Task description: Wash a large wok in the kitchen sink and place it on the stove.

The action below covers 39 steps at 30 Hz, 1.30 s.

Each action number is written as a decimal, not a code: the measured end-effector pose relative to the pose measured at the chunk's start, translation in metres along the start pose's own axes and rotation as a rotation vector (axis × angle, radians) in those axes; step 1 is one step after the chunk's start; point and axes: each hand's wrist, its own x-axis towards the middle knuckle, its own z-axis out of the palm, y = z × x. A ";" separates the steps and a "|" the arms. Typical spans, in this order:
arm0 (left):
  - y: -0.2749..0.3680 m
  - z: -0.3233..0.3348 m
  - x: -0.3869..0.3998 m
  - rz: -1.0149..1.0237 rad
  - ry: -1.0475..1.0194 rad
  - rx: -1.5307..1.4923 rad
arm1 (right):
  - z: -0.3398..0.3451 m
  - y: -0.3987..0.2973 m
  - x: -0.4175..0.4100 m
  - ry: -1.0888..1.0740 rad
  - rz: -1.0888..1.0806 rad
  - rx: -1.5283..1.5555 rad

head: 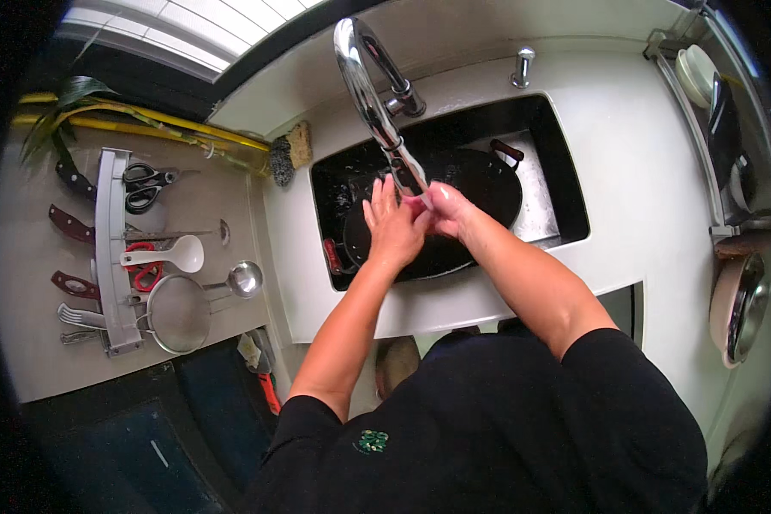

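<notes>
My two hands meet beneath the spout of a chrome gooseneck faucet (360,77), and water runs onto them. My left hand (395,225) shows its back, with its fingers apart and pointing up beside the spout. My right hand (448,207) is wet and touches the left one. Its fingers curl inward and are partly hidden, so I cannot tell whether they hold anything. Below both hands a large black pan (488,193) with two reddish-brown handles sits tilted in a black sink (556,141). The hands cover part of the pan.
A soap dispenser pump (522,67) stands behind the sink. Sponges (290,153) sit at its left corner. On the left wall, a rack (114,250) holds knives, scissors, a strainer (180,313) and a ladle (244,279). A dish rack (687,128) with bowls is at right.
</notes>
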 end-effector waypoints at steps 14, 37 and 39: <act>-0.034 -0.053 0.135 -0.424 0.221 -1.310 | 0.026 -0.017 -0.003 0.523 -0.273 -1.304; -0.095 -0.046 -0.049 -0.202 0.377 -0.145 | -0.046 -0.060 0.004 0.725 -0.435 -1.451; -0.135 -0.041 -0.089 -0.496 0.439 -0.278 | -0.035 -0.055 -0.003 0.677 -0.432 -1.411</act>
